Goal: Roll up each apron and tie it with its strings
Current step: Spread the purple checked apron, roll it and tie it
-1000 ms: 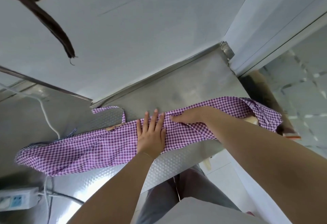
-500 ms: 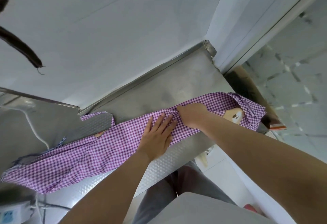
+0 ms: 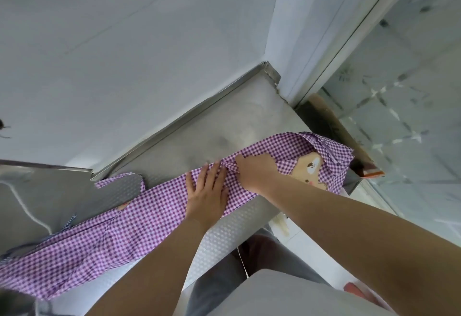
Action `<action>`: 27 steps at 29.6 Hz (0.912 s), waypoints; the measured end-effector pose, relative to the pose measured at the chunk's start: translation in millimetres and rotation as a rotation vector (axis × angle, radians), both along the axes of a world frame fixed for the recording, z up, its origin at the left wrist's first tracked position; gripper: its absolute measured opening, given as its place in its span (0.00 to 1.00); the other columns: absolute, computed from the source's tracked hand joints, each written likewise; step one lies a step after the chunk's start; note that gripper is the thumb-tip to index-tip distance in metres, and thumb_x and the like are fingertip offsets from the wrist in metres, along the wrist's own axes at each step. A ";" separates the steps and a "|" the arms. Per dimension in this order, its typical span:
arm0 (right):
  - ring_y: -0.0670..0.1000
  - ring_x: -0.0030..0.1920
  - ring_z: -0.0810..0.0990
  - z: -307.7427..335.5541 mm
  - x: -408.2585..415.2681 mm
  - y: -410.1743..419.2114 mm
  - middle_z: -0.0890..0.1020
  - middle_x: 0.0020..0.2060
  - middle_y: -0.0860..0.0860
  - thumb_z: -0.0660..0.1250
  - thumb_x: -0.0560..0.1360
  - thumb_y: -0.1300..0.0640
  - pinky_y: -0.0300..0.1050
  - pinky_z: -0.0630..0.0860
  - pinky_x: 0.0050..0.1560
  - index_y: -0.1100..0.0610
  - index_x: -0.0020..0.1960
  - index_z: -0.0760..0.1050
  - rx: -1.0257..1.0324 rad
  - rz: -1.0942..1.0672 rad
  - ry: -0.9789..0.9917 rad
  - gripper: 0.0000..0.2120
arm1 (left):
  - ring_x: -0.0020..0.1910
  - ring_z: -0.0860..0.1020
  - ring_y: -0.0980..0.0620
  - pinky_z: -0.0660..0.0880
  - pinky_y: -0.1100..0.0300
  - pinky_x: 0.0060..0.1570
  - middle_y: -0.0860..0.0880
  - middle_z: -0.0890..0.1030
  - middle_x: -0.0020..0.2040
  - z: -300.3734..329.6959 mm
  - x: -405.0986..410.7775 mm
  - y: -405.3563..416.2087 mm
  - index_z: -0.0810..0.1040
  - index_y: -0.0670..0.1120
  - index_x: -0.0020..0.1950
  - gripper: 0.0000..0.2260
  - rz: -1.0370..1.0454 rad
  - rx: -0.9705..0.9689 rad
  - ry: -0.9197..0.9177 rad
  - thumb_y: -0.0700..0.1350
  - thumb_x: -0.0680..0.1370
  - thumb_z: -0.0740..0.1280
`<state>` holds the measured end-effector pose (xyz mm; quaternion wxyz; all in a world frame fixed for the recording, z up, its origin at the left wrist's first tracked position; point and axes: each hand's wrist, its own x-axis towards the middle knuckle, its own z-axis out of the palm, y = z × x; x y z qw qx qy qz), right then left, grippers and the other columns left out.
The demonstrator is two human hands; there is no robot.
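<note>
Currently laid out as a long folded band across the steel counter (image 3: 189,138), the purple checked apron (image 3: 154,216), one end spilling toward the left, the other bunched at the right edge with a bear patch (image 3: 309,168) showing. Left hand (image 3: 207,196) pressed flat on the middle of the band, fingers straight and slightly spread, most likely to pin the cloth so it does not slide on the slick metal. Right hand (image 3: 254,173) just beside it, fingers curled and pinching a gathered fold at the band's far edge, probably to draw the right end over or begin the first turn. Not yet rolled; no roll formed, no knot made. Thin strings (image 3: 67,223) lying loose near the left end, untouched, beside a white cable (image 3: 27,206) on the metal surface.
</note>
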<state>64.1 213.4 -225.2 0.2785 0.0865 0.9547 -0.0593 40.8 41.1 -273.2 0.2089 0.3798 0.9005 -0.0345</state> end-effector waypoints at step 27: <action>0.59 0.71 0.67 18.5 76.5 83.9 0.65 0.73 0.56 0.64 0.76 0.41 0.56 0.66 0.70 0.59 0.76 0.52 -0.725 -2.168 0.653 0.39 | 0.73 0.64 0.38 0.61 0.33 0.68 0.42 0.67 0.73 -0.2 0.7 13.0 0.69 0.46 0.72 0.32 -0.126 -0.038 0.061 0.65 0.79 0.44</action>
